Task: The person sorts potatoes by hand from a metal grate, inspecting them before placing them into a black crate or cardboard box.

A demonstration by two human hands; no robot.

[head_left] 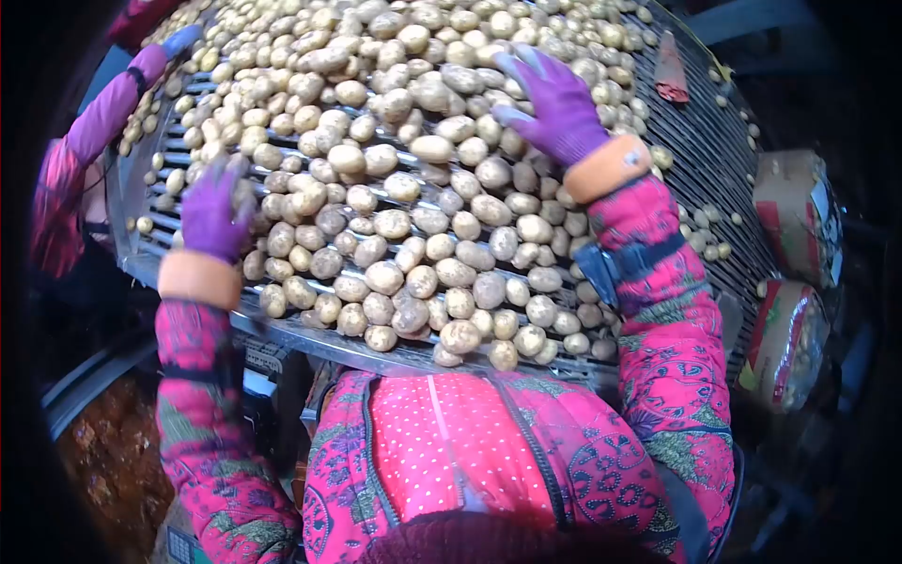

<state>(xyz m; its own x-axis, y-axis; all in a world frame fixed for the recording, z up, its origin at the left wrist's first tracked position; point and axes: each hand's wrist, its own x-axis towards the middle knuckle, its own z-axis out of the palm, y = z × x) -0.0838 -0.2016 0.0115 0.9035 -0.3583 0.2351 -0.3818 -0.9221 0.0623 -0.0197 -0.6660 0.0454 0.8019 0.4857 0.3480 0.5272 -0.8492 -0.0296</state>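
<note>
Many pale potatoes [413,169] cover a slatted metal sorting conveyor [705,141] in front of me. My left hand [216,211], in a purple glove with an orange cuff, rests on potatoes near the left edge; whether its curled fingers hold one I cannot tell. My right hand [554,103], gloved the same, lies flat with fingers spread over potatoes at the upper right and grips nothing. Both arms wear pink patterned sleeves.
Another person's purple-sleeved arm [113,103] reaches onto the conveyor from the far left. A reddish scrap [670,70] lies on the bare slats at the right. Two filled sacks [799,211] [785,343] sit right of the conveyor. The metal front rim [376,355] is at my chest.
</note>
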